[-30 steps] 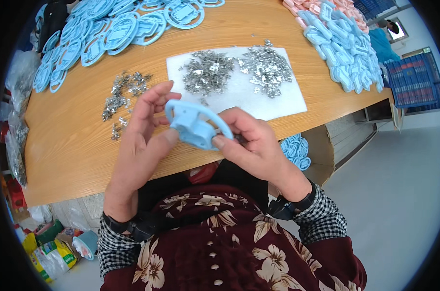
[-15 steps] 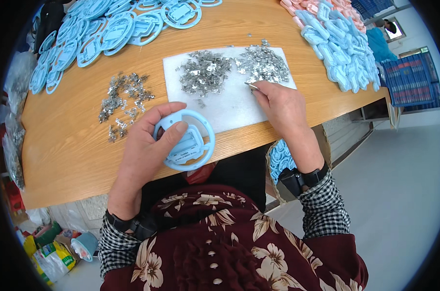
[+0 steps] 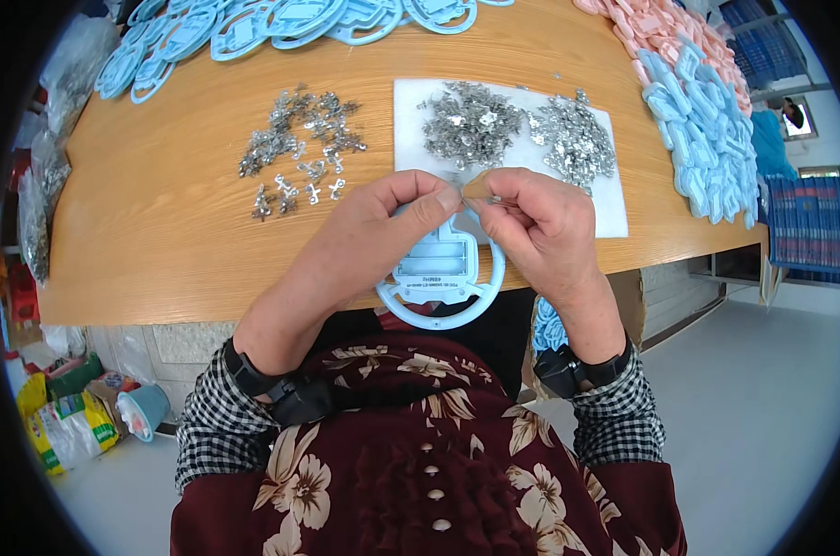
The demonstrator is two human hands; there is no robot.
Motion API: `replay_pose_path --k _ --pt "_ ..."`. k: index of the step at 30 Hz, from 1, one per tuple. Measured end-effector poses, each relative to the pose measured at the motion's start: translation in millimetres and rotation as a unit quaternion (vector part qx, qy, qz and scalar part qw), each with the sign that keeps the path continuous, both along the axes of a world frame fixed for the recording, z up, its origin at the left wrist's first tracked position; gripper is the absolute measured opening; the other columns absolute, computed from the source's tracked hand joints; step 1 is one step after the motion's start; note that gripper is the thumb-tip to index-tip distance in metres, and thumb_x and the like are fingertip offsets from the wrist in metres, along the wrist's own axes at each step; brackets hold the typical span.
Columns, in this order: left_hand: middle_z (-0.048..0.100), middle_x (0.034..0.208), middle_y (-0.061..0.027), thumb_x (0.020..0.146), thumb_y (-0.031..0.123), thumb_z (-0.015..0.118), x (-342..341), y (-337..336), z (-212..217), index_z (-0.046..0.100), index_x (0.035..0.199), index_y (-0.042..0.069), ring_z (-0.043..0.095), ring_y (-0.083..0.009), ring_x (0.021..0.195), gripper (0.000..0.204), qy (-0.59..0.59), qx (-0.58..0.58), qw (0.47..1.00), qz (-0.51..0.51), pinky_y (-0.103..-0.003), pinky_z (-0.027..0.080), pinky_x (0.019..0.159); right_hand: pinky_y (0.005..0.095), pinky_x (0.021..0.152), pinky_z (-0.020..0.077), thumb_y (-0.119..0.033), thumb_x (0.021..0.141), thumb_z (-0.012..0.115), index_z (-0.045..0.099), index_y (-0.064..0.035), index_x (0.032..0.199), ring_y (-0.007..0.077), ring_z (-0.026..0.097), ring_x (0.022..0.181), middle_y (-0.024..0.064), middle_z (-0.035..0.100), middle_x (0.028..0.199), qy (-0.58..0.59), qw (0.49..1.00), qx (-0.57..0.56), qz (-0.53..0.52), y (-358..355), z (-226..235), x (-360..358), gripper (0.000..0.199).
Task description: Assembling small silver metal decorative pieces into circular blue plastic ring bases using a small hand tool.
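A light blue plastic toy steering wheel [image 3: 434, 264], its back with a rectangular recess facing up, is at the table's near edge. My left hand [image 3: 369, 236] is closed on the wheel's upper left part, thumb on top. My right hand [image 3: 549, 227] meets it at the wheel's top, fingers pinched round a small metal piece [image 3: 496, 199] that is mostly hidden. Just beyond my hands lies a white foam sheet [image 3: 608, 208] bearing two heaps of small metal clips, the left heap [image 3: 471, 125] and the right heap [image 3: 575, 144].
More metal clips [image 3: 295, 130] are scattered on the bare wood at left. Blue wheels [image 3: 295, 18] pile up at the back left. Blue parts [image 3: 702, 130] and pink parts [image 3: 661, 42] crowd the right. An open box of blue pieces [image 3: 549, 329] stands below the near edge.
My right hand has come from the right clip heap to the wheel's top, bringing the small metal piece. My left hand has shifted its hold toward the top. The view has swung left.
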State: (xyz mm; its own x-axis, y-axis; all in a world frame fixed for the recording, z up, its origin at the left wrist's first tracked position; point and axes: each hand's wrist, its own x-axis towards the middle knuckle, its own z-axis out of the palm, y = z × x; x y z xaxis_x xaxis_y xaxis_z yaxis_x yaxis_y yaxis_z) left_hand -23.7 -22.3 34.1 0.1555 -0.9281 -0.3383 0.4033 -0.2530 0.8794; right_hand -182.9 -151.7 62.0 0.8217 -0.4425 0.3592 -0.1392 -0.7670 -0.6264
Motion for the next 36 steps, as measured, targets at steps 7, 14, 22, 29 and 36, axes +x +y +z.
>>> replay_pose_path --k 7,14,22,29,36 --pt "0.065 0.09 0.0039 0.1 0.025 0.066 6.4 5.7 3.2 0.067 0.104 0.006 0.058 -0.0017 0.078 0.02 0.115 0.016 0.993 0.027 -0.02 0.048 0.067 0.0326 0.056 0.0473 -0.004 0.083 0.073 0.069 -0.0036 0.095 0.0207 0.061 0.062 0.0067 0.064 0.072 -0.003 0.999 0.024 0.032 4.3 0.3 8.1 0.013" --pt "0.064 0.089 0.0053 0.1 0.02 0.066 2.4 6.8 -3.9 0.066 0.101 0.005 0.056 -0.0013 0.08 0.014 -0.042 -0.074 0.992 0.094 -0.02 0.047 0.07 0.0253 0.061 0.0426 -0.017 0.089 0.075 0.067 -0.0016 0.102 0.0066 0.05 0.068 -0.0006 0.058 0.072 0.057 0.964 0.257 -0.041 2.3 -3.9 7.5 0.022" --pt "0.068 0.095 -0.0022 0.097 0.021 0.067 -3.5 13.5 -8.9 0.065 0.114 0.001 0.062 -0.0056 0.081 0.025 -0.133 -0.116 0.973 0.146 -0.024 0.052 0.07 0.026 0.069 0.0441 -0.018 0.093 0.066 0.064 0.0002 0.093 0.0068 0.051 0.078 -0.001 0.06 0.081 0.063 0.921 0.378 -0.067 4.3 9.5 20.5 0.018" --pt "0.066 0.113 -0.0073 0.1 0.008 0.06 2.7 20.1 -16.8 0.048 0.141 -0.003 0.064 -0.0076 0.091 0.044 -0.08 -0.055 0.988 0.12 -0.022 0.056 0.068 0.0255 0.067 0.0433 -0.011 0.092 0.065 0.064 0.0002 0.094 0.0064 0.049 0.075 -0.0017 0.059 0.079 -0.002 0.953 0.287 -0.097 10.5 -15.8 0.9 0.012" --pt "0.066 0.119 -0.0187 0.096 0.008 0.065 2.3 20.2 -29.7 0.043 0.141 -0.012 0.068 -0.0127 0.083 0.054 -0.056 -0.073 0.987 0.133 -0.025 0.06 0.064 0.0239 0.058 0.042 -0.008 0.091 0.069 0.066 0.0 0.094 0.0054 0.046 0.063 -0.0026 0.057 0.071 0.001 0.965 0.243 -0.101 20.3 -35.6 6.5 0.009"
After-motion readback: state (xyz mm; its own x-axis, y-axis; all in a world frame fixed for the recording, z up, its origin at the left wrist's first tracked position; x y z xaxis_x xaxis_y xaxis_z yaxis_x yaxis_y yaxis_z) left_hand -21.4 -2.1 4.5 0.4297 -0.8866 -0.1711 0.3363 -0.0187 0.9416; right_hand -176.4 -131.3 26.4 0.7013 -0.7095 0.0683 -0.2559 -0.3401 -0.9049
